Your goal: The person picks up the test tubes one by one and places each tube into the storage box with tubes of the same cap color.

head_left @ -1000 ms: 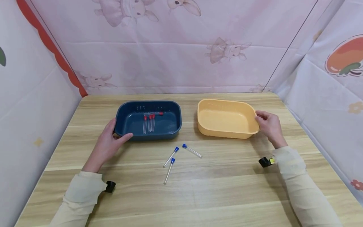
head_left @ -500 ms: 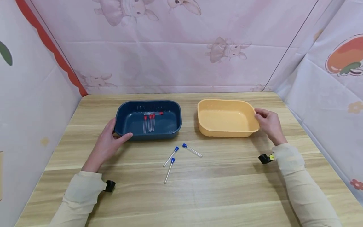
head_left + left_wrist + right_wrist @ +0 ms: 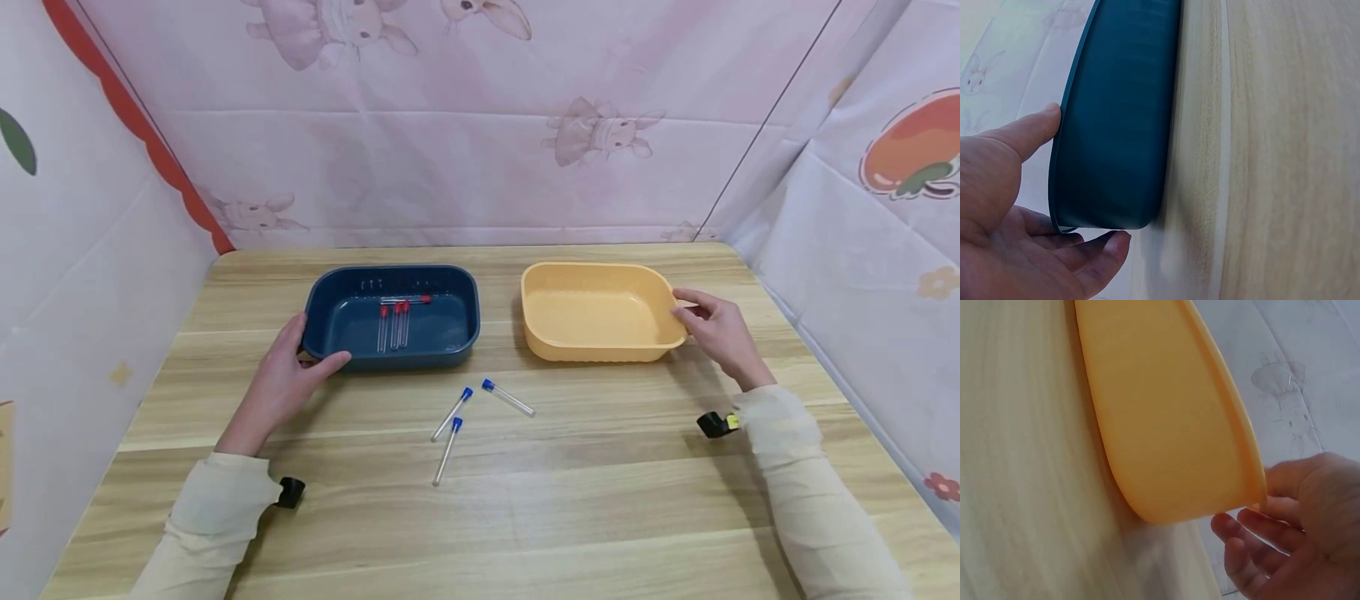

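My left hand [image 3: 281, 383] holds the near left corner of a dark blue plastic basin [image 3: 405, 362], thumb along the front rim and fingers by the end wall. Inside that basin lie several clear tubes with red caps [image 3: 396, 325]. On the right, my right hand [image 3: 722, 337] pinches the end rim of a yellow basin [image 3: 592, 352], its bare floor showing. The right wrist view has the remaining fingers [image 3: 1259, 550] loosely curled below the yellow wall. Three tubes with blue caps [image 3: 447, 454] lie on the table in front of both basins.
Both basins stand side by side on a wood-grain table [image 3: 525, 517], with a gap between them. A printed rabbit curtain [image 3: 465, 183] closes off the back, and white patterned cloth hangs at both sides. Black cameras [image 3: 291, 492] sit on the cuffs.
The near side of the yellow basin has swung slightly away from me and now lies squarer. My right wrist and forearm have shifted a little to the right. My left hand stays put.
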A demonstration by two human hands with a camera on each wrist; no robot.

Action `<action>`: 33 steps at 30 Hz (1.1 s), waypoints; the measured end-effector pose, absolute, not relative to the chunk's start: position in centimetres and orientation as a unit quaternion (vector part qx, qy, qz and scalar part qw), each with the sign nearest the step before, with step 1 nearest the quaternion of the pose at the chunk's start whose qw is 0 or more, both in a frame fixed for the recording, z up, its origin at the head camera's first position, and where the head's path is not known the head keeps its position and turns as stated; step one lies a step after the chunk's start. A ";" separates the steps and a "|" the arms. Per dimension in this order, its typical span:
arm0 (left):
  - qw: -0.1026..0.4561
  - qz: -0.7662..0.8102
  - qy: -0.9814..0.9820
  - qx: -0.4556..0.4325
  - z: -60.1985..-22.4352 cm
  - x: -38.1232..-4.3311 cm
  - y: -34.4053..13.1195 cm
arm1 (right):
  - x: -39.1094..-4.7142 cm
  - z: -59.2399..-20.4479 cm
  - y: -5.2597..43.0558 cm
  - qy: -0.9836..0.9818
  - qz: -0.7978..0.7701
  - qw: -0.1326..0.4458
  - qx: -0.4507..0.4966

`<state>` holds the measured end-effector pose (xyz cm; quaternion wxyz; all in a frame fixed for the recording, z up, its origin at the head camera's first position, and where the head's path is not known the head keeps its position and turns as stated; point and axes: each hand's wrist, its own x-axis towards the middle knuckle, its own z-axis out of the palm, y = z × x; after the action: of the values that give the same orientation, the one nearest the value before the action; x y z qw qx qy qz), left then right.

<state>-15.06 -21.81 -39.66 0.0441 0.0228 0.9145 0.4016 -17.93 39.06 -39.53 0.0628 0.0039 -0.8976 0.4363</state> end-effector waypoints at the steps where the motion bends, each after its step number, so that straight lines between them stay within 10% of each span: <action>1: 0.044 0.402 0.914 0.023 -39.7 -15.0 -21.8 | -17.7 -39.5 39.2 -0.900 0.432 0.056 0.008; 17: 0.041 0.411 0.910 0.027 -39.7 -15.0 -21.7 | -15.0 -38.6 40.0 -0.913 0.401 -0.035 0.068; 33: 0.040 0.409 0.911 0.024 -39.6 -15.0 -21.7 | -15.2 -39.3 40.0 -0.915 0.391 -0.005 0.096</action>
<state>-15.03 -21.67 -39.62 0.0395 0.0238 0.9111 0.4095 -15.20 40.02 -39.34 -0.0047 0.0955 -0.9153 0.3912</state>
